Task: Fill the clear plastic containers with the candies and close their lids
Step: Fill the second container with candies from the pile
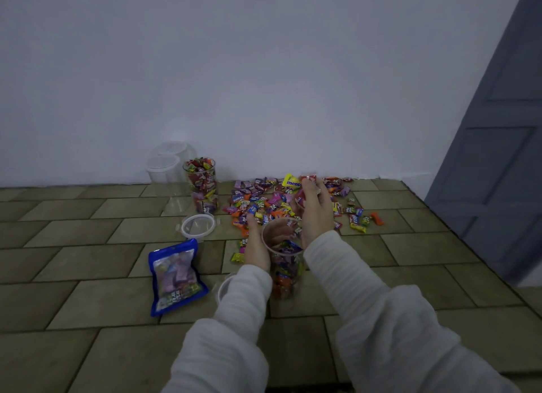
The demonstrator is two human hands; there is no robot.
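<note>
My left hand (258, 246) grips a clear plastic container (284, 271) that is partly filled with candies, its mouth open and tilted toward me. Above its rim, my right hand (315, 207) holds a small bunch of red wrapped candies (305, 191). A pile of colourful wrapped candies (264, 200) lies spread on the tiled floor just beyond both hands. Near the wall stands a second container (203, 185), full of candies and without a lid. Beside it stands an empty clear container (167, 172). A white-rimmed lid (198, 225) lies on the floor to the left.
A blue candy pouch (176, 276) lies on the floor at the left. Another white-rimmed lid (224, 287) peeks out under my left sleeve. A white wall closes the far side, and a grey door (495, 146) stands at the right.
</note>
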